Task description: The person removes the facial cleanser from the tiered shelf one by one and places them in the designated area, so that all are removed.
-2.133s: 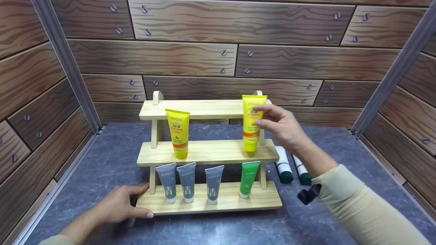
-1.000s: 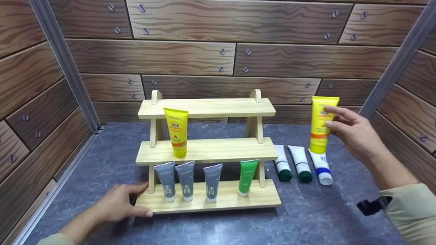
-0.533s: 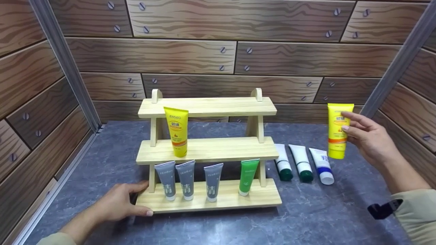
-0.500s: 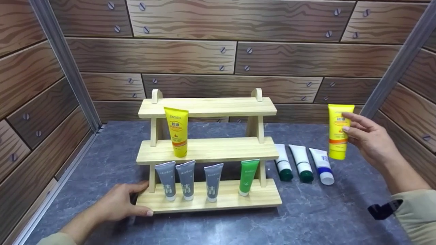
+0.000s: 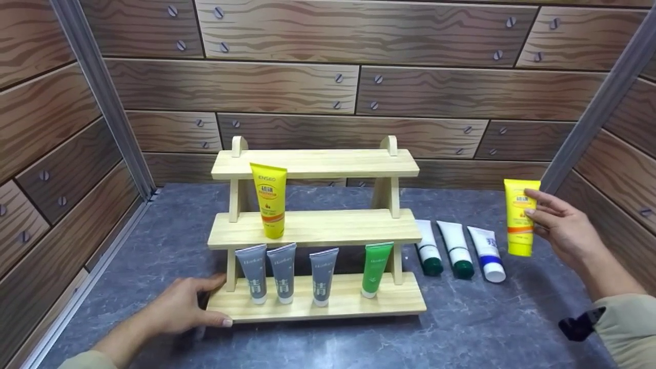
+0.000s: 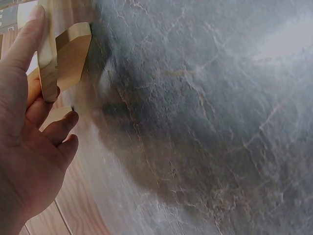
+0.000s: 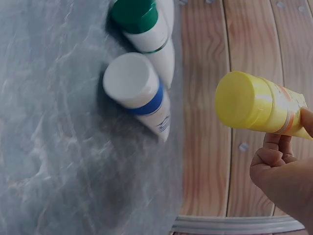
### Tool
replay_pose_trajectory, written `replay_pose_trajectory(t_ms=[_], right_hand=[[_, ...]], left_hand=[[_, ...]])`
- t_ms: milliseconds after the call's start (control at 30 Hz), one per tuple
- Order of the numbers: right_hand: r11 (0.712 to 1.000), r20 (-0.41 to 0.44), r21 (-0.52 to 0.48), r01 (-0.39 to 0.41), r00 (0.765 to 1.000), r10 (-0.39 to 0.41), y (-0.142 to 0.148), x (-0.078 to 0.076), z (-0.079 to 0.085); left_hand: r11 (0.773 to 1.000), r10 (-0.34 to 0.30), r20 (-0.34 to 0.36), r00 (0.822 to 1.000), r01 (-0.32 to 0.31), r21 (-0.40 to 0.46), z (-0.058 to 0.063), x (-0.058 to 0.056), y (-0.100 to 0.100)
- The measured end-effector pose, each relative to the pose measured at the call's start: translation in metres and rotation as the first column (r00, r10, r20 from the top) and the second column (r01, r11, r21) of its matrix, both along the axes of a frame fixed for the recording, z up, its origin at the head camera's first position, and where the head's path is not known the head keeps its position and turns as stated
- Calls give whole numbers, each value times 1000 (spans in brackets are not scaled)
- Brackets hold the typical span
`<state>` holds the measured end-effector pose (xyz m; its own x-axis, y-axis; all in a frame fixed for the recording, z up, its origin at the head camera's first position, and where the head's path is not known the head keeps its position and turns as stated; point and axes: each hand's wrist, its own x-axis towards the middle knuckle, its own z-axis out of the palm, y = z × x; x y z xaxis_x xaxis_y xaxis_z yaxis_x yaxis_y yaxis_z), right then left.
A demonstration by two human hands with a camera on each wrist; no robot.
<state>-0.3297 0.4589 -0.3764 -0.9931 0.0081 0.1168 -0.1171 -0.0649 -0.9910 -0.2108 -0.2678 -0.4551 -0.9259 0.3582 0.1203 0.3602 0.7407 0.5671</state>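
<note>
My right hand (image 5: 569,230) pinches a yellow squeeze tube (image 5: 517,218) upright, cap down, above the tabletop at the right. In the right wrist view the tube's yellow cap (image 7: 237,100) points away from the fingers. My left hand (image 5: 177,307) grips the left end of the bottom board of a three-tier wooden display rack (image 5: 353,306); the left wrist view shows the thumb and fingers on either side of the board (image 6: 48,63). Another yellow tube (image 5: 270,205) stands on the middle tier. Several grey tubes (image 5: 282,271) and one green tube (image 5: 376,269) stand on the bottom tier.
Right of the rack, two white tubes with green caps (image 5: 455,248) and a white tube with a blue band (image 5: 489,253) lie side by side on the grey marbled table (image 5: 328,348). Wood-patterned panels (image 5: 287,87) enclose the back and sides.
My right hand has carried the yellow tube off the rack's middle tier, to the right past the white tubes, and has lowered it a little. The left hand stays at the rack.
</note>
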Motion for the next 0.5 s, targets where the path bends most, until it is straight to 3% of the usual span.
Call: replay_pose_trajectory(t_ms=[400, 500], right_hand=[[998, 97, 67, 5, 995, -11, 22, -4, -23], [992, 132, 127, 13, 991, -30, 26, -5, -30]], left_hand=[[1000, -3, -6, 1000, 3, -7, 0, -1, 0], [1000, -8, -4, 1000, 8, -2, -1, -1, 0]])
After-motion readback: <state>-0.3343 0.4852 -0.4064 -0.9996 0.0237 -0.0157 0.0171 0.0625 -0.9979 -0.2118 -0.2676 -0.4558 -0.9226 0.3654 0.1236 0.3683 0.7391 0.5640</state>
